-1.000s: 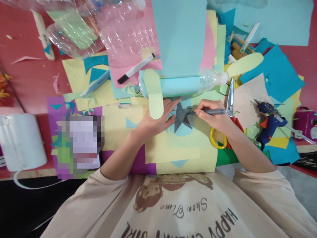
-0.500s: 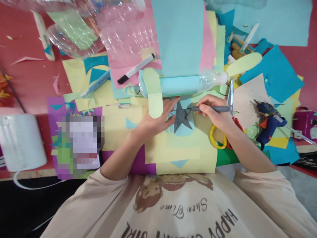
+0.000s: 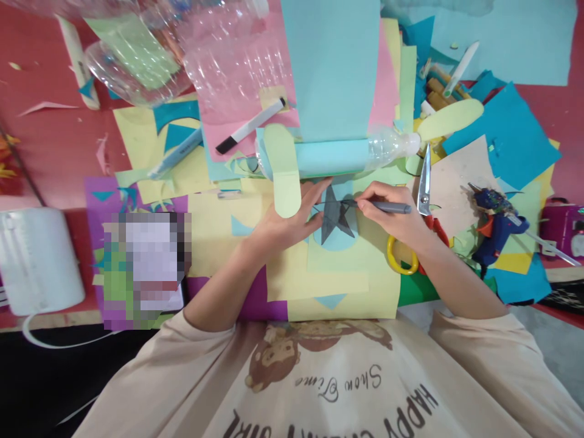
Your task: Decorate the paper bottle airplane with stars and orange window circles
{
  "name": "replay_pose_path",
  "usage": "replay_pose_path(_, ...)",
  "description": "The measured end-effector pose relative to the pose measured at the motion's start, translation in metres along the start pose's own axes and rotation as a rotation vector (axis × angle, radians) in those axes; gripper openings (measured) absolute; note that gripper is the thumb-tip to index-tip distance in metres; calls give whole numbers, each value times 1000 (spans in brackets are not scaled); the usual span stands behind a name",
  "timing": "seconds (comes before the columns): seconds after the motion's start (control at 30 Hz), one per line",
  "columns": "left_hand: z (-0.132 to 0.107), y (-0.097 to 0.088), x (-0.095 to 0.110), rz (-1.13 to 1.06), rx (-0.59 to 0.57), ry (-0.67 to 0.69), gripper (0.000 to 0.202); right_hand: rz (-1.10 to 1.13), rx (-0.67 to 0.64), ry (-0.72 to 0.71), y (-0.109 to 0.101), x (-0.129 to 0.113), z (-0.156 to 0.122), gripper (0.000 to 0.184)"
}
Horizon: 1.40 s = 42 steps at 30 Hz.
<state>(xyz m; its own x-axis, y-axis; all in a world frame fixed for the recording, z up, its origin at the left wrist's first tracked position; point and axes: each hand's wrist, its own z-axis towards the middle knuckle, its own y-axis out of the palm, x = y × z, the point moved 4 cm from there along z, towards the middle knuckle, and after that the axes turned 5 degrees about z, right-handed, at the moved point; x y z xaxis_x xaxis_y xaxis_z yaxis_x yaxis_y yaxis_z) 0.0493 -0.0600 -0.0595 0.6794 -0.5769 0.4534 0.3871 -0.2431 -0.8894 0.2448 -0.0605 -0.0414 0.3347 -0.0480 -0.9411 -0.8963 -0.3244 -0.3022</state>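
A dark grey star (image 3: pixel 335 216) is drawn on a light blue paper piece (image 3: pixel 343 242) in front of me. My right hand (image 3: pixel 385 207) is closed around a grey marker (image 3: pixel 396 208), its tip on the star's right arm. My left hand (image 3: pixel 292 225) lies flat with fingers stretched out, their tips at the star's left side, steadying the paper. Just beyond lies a clear plastic bottle (image 3: pixel 383 148) wrapped in light blue paper. A pale green paper strip (image 3: pixel 285 188) hangs from its base over the back of my left hand.
Scissors (image 3: pixel 424 182) with red and yellow handles lie by my right forearm. Farther right is a blue glue gun (image 3: pixel 497 234). A white marker with a black cap (image 3: pixel 250 126) rests on pink paper. A white box-like object (image 3: pixel 41 261) stands at the left.
My right hand has shifted slightly, and the marker's back end now sits lower and farther left, off the scissors. The left hand stays in place.
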Motion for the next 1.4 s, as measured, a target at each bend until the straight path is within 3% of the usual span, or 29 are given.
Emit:
replay_pose_path(0.7, 1, -1, 0, -13, -17, -13, 51, -47, 1, 29, -3, -1, -1, 16)
replay_pose_path(1.4, 0, 1, 0, 10, -5, 9, 51, -65, 97, 6, -5, -1, -2, 16)
